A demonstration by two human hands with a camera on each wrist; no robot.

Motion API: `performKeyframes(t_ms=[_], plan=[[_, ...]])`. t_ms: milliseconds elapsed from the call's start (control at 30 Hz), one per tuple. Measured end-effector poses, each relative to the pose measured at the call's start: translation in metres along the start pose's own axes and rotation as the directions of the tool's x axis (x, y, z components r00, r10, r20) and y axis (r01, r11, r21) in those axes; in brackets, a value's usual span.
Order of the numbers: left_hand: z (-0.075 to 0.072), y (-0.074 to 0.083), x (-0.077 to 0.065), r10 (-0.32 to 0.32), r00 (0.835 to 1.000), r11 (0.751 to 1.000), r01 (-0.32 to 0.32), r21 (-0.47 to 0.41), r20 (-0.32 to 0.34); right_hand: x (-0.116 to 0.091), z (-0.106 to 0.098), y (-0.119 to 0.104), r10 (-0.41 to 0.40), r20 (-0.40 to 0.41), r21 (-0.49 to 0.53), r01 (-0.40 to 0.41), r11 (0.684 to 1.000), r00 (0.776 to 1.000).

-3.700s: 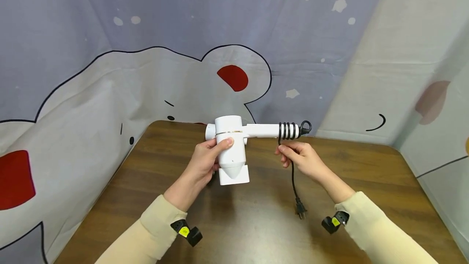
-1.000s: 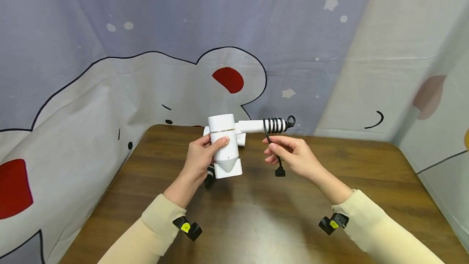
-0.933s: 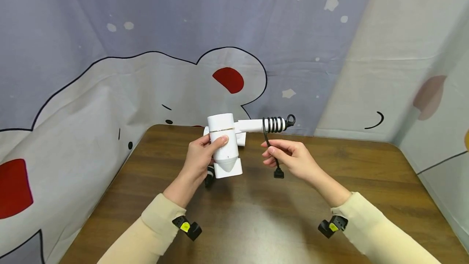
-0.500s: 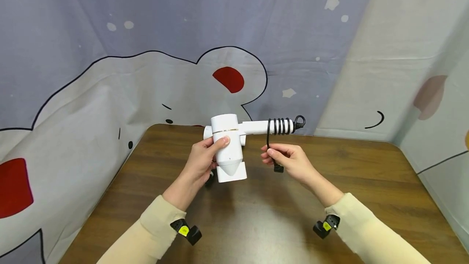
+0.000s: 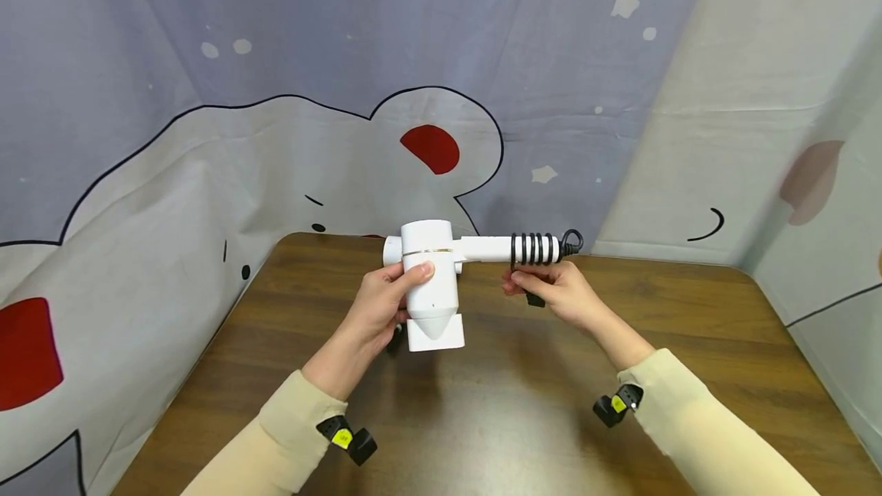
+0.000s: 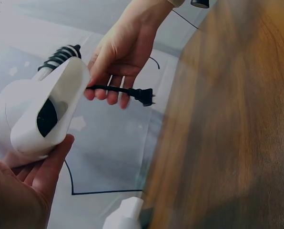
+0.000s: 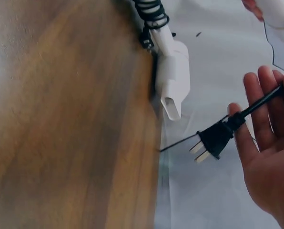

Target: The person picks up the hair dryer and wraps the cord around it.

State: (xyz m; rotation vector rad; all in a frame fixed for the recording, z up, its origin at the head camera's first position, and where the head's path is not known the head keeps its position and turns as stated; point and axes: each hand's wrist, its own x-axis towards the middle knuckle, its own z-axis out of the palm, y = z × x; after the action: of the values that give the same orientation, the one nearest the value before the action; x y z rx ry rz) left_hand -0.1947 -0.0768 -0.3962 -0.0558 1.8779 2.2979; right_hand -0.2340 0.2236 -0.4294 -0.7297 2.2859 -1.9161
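In the head view my left hand (image 5: 375,301) grips the body of a white hair dryer (image 5: 434,285), thumb across its front. The dryer's handle points right, with a black power cord (image 5: 534,249) wound around its end in several turns. My right hand (image 5: 561,291) pinches the loose end of the cord just below the handle. In the right wrist view the two-pin plug (image 7: 219,137) sticks out beside that hand's fingers. The left wrist view shows the dryer's flat nozzle (image 6: 61,105) facing the camera and the plug (image 6: 144,96) beyond it.
A second white hair dryer (image 7: 173,78), its cord also wound on its handle, lies by the table's edge; in the head view the held dryer mostly covers it. Below both hands is the wooden table (image 5: 496,419). A printed curtain (image 5: 310,151) hangs behind.
The free cord end is shorter than in the first frame, with more of it wound on the handle. Lately the dryer has shifted slightly right and down, and my right hand has risen toward the handle.
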Motion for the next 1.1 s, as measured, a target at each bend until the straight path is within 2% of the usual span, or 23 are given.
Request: performKeyframes(t_ms=[133,267,400,467,567,667,767,933,1033,1100], plan=[[-0.002,0.000,-0.001,-0.005,0.999,1.000,0.004,0.013,0.038,0.002,-0.010,-0.003,0.056,0.044,-0.018,-0.055,0.998,0.997],[-0.004,0.000,-0.002,-0.017,0.996,0.999,0.014,0.034,0.091,0.003,-0.023,-0.010,0.125,0.137,-0.043,-0.121,0.992,0.983],[-0.008,-0.002,-0.002,-0.017,0.982,0.998,0.007,0.057,0.186,0.003,-0.036,-0.020,0.121,0.261,-0.101,-0.097,0.990,0.958],[-0.011,-0.002,-0.002,-0.016,0.970,0.997,-0.002,0.073,0.244,0.003,-0.042,-0.025,0.130,0.319,-0.139,-0.089,0.986,0.939],[-0.016,-0.001,0.000,-0.020,0.947,0.995,-0.013,0.103,0.320,0.006,-0.047,-0.032,0.188,0.384,-0.219,-0.108,0.970,0.904],[-0.021,-0.001,0.002,-0.021,0.928,0.990,-0.033,0.139,0.372,0.012,-0.050,-0.040,0.232,0.441,-0.332,-0.082,0.940,0.867],[-0.023,-0.001,0.003,-0.021,0.914,0.984,-0.054,0.171,0.405,0.017,-0.050,-0.048,0.238,0.521,-0.361,-0.041,0.932,0.820],[-0.023,0.000,0.003,-0.041,0.907,0.965,-0.073,0.252,0.419,0.027,-0.041,-0.060,0.288,0.603,-0.387,-0.044,0.921,0.744],[-0.023,0.001,0.004,-0.049,0.907,0.951,-0.086,0.296,0.419,0.032,-0.034,-0.069,0.323,0.617,-0.447,-0.018,0.894,0.718],[-0.023,0.001,0.004,-0.043,0.908,0.942,-0.101,0.320,0.416,0.035,-0.031,-0.074,0.347,0.613,-0.495,0.003,0.869,0.710]])
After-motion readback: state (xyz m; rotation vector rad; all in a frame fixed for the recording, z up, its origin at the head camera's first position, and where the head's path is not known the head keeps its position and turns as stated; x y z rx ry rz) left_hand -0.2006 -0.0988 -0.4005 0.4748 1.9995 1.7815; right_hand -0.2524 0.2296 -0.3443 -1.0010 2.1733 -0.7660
